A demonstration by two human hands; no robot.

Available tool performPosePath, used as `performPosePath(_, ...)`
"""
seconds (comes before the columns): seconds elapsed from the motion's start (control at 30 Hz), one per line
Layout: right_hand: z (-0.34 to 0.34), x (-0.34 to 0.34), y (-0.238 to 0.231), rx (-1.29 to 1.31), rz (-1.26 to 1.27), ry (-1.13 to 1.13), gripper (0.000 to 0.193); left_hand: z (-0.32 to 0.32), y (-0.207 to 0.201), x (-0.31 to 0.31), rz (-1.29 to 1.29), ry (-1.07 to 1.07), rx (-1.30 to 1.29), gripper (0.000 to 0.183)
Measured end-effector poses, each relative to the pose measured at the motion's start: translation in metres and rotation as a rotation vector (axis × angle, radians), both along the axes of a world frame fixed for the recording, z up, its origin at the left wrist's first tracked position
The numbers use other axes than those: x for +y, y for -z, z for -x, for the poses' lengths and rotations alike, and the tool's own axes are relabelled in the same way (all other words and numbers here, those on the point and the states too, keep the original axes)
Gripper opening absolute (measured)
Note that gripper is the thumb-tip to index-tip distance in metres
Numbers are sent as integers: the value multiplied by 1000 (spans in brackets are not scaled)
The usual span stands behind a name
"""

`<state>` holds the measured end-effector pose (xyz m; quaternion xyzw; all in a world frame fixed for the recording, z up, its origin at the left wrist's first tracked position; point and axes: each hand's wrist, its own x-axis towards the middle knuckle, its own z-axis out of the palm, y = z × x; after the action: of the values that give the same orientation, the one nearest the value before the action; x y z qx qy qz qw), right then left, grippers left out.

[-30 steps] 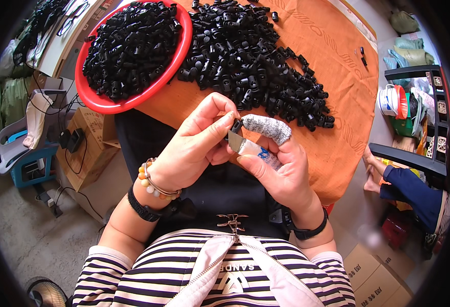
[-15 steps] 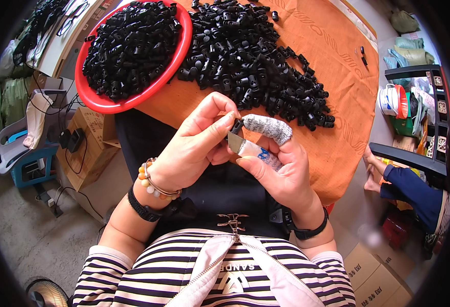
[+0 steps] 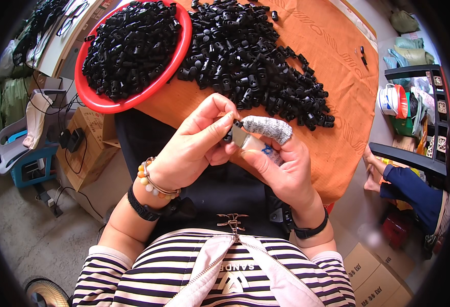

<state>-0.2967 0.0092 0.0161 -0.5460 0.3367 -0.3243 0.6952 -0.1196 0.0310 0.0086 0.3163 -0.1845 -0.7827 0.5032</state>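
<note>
At the near edge of the orange cloth (image 3: 340,89), the left hand (image 3: 197,138) fingertip-pinches a small black plastic piece (image 3: 237,124); the right hand (image 3: 286,163), one finger knit-sheathed, clasps a flat metal blade (image 3: 240,137). Beyond, a heap of stubby pieces (image 3: 250,66) reaches the far edge.

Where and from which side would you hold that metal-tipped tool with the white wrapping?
Probably by the white wrapping, coming from the right, as the right hand does: the flat metal tip is bare, points toward the left hand, and may be sharp.
</note>
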Motion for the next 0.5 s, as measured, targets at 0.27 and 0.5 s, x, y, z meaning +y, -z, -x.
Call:
performPosePath(0.27, -8, -6, 4, -103, 102, 176, 45, 0, 6, -2, 23, 32, 83, 10)
performPosePath(0.5, -18, -12, 1, -66, 15, 54, 57, 8, 1, -1, -63, 1, -6, 10)
